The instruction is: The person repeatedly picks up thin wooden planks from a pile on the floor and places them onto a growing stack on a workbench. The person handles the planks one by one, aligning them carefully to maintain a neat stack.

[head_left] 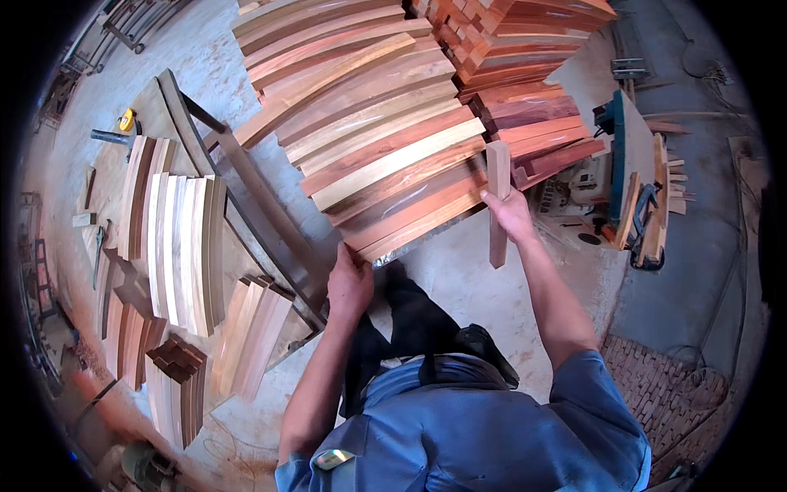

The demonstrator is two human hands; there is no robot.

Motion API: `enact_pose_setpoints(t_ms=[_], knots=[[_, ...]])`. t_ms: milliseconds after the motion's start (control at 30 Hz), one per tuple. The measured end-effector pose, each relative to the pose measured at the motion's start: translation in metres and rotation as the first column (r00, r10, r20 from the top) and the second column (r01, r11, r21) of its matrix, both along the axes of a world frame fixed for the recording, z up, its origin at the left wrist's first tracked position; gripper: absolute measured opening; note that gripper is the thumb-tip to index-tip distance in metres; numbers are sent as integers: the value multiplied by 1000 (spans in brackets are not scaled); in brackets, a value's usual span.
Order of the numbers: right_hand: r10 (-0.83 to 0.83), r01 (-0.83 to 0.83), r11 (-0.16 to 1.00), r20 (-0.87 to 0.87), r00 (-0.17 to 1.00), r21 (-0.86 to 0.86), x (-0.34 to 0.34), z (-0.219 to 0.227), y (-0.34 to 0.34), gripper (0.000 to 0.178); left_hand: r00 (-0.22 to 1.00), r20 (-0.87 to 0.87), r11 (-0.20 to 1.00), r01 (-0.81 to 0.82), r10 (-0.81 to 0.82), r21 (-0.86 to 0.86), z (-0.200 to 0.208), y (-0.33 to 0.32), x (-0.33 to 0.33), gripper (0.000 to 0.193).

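A pale, dusty floor spreads through the workshop; at left a bench carries groups of curved wooden pieces and a yellow tape measure; a reddish wood stack stands at the far right of centre; nearer, the row of slats lies in front of the person, its slats running left to right, right ends farther off than left; at the row's near right corner is the wooden bar, its long axis running near to far, across the slats; the right hand holds the bar around its middle; the left hand touches the nearest slat's left end, though I cannot tell how closely its fingers grip.
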State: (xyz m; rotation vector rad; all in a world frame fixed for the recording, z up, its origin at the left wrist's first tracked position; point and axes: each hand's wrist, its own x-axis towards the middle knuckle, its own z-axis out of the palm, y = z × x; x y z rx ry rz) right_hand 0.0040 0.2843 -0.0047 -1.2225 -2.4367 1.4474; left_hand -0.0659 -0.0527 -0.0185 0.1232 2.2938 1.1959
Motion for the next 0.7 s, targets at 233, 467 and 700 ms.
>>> enact_pose_setpoints(t_ms=[233,467,700], knots=[[6,-10,982,-24,1000,-187,-5,-5,12,42,982,-178,991,-84,64,-106,5,26,10,44],[64,-74,977,-58,996,-200,-7,1,11,40,899,-427,964,-22,-97,-266,-11,27,25,50],[59,-66,976,-43,997,-208,-2,-12,13,46,730,-535,807,39,-426,-589,-3,35,20,47]])
